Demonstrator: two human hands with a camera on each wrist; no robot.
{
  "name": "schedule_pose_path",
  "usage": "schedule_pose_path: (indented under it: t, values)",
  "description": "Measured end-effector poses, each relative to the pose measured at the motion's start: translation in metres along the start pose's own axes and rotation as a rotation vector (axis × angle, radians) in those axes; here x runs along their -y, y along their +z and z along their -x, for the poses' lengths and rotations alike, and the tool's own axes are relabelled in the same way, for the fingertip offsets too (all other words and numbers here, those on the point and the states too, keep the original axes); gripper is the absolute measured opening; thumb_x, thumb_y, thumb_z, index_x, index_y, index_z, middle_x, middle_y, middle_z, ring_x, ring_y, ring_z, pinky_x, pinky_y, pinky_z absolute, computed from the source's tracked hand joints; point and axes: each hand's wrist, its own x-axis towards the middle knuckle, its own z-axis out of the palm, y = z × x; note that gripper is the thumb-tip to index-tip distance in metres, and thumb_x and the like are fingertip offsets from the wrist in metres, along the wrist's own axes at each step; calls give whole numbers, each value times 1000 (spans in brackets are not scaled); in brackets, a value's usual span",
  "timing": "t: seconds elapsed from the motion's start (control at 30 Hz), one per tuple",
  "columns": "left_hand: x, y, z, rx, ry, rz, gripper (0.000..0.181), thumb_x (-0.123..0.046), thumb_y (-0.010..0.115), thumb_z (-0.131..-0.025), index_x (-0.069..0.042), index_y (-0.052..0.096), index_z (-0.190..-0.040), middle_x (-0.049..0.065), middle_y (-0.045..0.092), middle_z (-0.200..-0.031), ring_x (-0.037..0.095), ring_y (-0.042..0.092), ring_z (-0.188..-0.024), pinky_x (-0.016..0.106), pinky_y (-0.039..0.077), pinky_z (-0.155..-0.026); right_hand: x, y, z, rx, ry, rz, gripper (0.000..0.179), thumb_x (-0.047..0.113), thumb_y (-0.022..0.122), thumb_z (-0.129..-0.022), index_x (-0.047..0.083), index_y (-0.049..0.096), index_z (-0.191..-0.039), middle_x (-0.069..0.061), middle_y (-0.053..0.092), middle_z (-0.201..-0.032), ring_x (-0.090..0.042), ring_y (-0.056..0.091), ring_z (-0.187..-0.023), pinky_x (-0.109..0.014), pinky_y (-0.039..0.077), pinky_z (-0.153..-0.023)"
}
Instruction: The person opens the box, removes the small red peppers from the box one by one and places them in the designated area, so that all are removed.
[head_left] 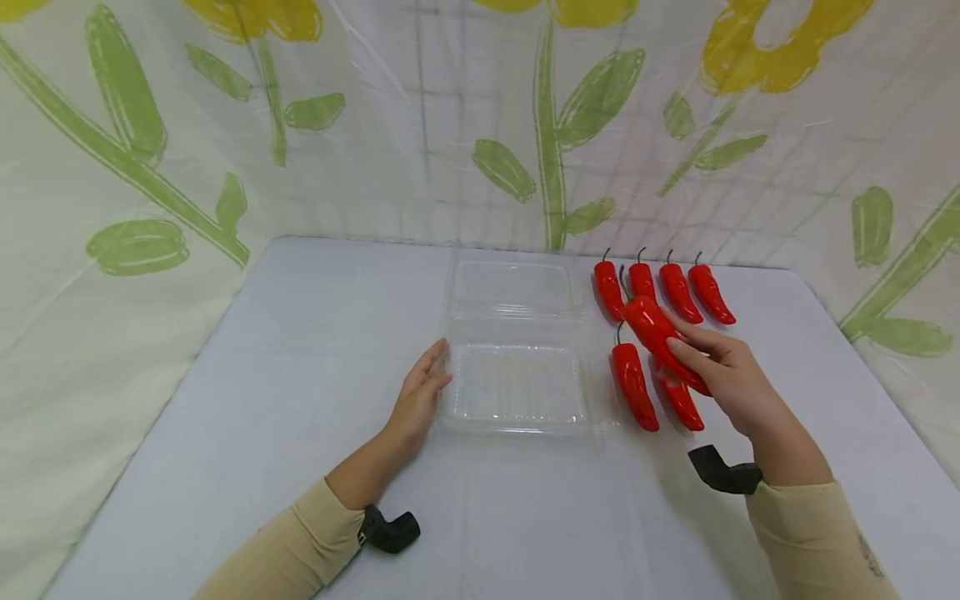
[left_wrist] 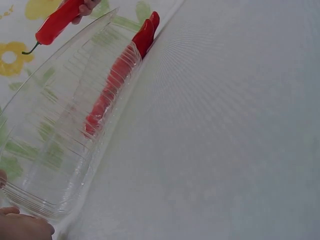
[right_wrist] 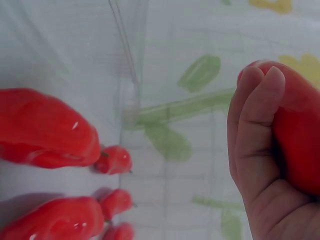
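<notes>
My right hand (head_left: 723, 367) grips a red chili pepper (head_left: 660, 333) with a green stem, raised above the other peppers. In the right wrist view, the fingers curl round the held pepper (right_wrist: 300, 135). A clear plastic clamshell box (head_left: 517, 383) lies in the middle of the table, its lid (head_left: 513, 285) folded back toward the far side. My left hand (head_left: 416, 400) touches the box's left edge with its fingers fairly straight. Only fingertips (left_wrist: 25, 225) of it show at the corner of the left wrist view.
Right of the box, a back row of several red peppers (head_left: 678, 293) lies with stems pointing away. Nearer lie two more, one pepper (head_left: 634, 387) in full view and another (head_left: 684, 407) partly behind the held one. A flower-printed curtain (head_left: 480, 125) hangs behind the white table (head_left: 337, 317).
</notes>
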Motion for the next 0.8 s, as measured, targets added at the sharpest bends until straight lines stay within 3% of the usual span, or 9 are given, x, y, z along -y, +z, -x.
schedule_pose_path:
  t: [0.2,0.37,0.47,0.6,0.8]
  values:
    - [0,-1,0,3,8,0,58,0,33,-92,-1,17,-147,13,12,-157,24,6,-146,41,6,-119,-23,-8,4,-36,83,-173,59,39,48,-94,23,26,-147,17,50,-108,0,62,-84,-17,54,-74]
    - [-1,-2,-1,9,21,9,58,1,33,-92,0,17,-147,14,11,-157,24,5,-146,41,5,-119,-40,-14,9,-69,81,-433,59,33,51,-93,20,29,-146,14,49,-111,-1,62,-84,-16,54,-72]
    - [-1,-2,-1,7,21,12,58,1,33,-92,0,17,-147,14,11,-157,25,5,-146,41,5,-119,-48,-17,11,-96,97,-517,61,34,52,-93,20,28,-147,15,52,-107,-1,63,-83,-16,55,-72]
    - [0,-3,-2,7,14,6,58,0,33,-92,0,17,-147,14,11,-157,24,5,-146,41,5,-119,-57,-19,10,-159,159,-499,70,44,52,-90,18,23,-148,19,57,-100,1,63,-81,-15,54,-71]
    - [0,-3,-1,9,18,14,58,1,33,-92,0,16,-148,13,11,-157,24,5,-146,40,5,-119,-72,-21,5,-234,269,-349,83,57,50,-84,12,22,-148,19,49,-101,5,57,-82,-10,51,-71]
